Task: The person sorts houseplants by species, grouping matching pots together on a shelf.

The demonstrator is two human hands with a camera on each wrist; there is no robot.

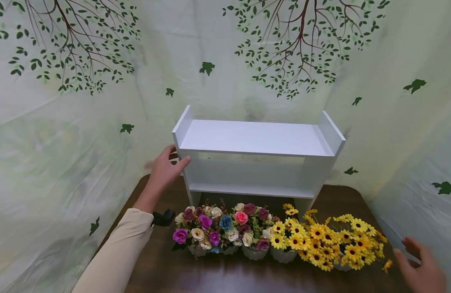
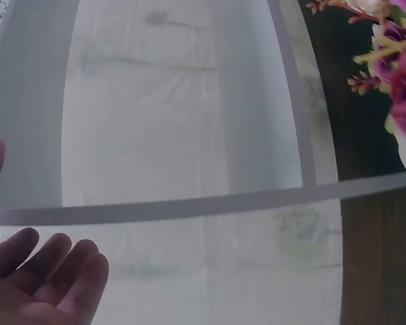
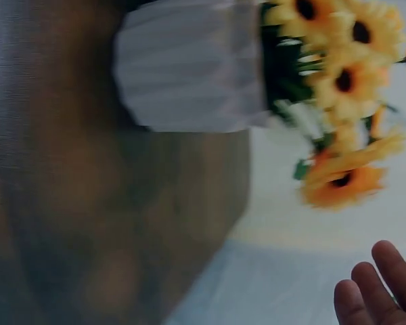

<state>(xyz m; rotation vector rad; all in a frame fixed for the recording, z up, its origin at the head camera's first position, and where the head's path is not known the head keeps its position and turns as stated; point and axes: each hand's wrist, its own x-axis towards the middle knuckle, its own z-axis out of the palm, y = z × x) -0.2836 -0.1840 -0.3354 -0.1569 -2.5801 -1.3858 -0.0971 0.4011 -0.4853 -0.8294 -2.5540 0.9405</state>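
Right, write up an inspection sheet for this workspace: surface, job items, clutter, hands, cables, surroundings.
Surface: dark brown wooden table, with a sheen near its front.
Job items: white two-board shelf unit stands upright, nothing on its boards; in front of it, a row of purple, cream, pink and blue flowers and, to the right, yellow dark-centred flowers, in pale ribbed pots.
Clutter: nothing seen.
Left hand: thumb and fingers either side of the shelf's left panel; firm contact unclear.
Right hand: holds nothing, beside the yellow flowers.
Cables: nothing seen.
Surroundings: pale fabric backdrop printed with green leaves and brown branches.
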